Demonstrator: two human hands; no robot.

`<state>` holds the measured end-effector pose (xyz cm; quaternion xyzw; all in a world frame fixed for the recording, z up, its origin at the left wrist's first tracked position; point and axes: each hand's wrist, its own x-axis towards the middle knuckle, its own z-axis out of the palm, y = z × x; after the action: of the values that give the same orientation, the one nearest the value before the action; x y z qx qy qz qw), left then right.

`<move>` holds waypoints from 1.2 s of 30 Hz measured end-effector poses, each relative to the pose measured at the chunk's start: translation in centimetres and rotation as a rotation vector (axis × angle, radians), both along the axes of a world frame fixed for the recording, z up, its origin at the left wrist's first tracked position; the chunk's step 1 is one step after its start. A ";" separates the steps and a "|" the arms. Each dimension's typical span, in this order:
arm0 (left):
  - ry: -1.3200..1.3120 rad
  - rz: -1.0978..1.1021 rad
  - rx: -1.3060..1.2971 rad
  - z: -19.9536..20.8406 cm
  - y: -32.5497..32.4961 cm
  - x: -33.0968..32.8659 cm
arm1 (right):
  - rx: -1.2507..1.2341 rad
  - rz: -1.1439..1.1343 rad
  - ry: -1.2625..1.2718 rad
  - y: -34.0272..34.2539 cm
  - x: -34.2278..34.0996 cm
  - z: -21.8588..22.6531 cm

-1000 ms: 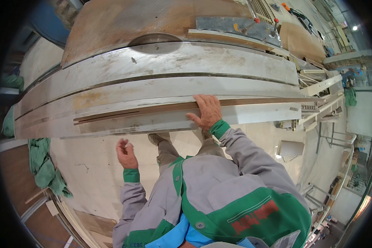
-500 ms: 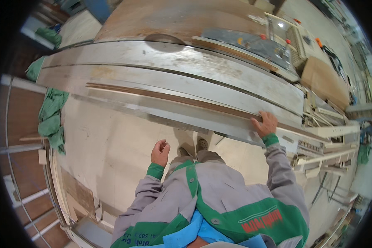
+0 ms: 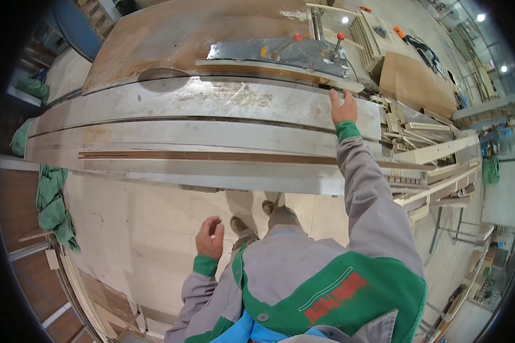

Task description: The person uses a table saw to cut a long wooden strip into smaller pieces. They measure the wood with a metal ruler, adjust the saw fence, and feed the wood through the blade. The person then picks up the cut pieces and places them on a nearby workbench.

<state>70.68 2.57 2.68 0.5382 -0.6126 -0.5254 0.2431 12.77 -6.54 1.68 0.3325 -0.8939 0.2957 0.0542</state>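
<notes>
Head view is showing the right hand lying open and flat on the metal worktop beside the fence, steadying, while the left hand is hanging loosely curled, empty, above the floor.

Right arm stretched forward, right hand flat, left hand loosely curled, empty
</notes>
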 end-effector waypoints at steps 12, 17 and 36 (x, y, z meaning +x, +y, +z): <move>-0.095 0.128 -0.073 5.0 -3.9 -14.3 | 0.160 0.103 0.521 -10.2 -8.0 -1.4; -0.046 -0.357 -0.594 5.5 -12.7 -25.9 | 0.122 0.178 0.411 -9.3 -7.9 -0.5; -0.303 0.041 -0.887 -2.1 -36.9 -49.9 | 0.027 0.057 -0.272 -16.9 -28.1 4.1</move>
<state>20.79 -34.31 0.54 0.4650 -0.7957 -0.1232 0.3680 -15.35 -23.40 5.76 0.3151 -0.8871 0.3276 -0.0803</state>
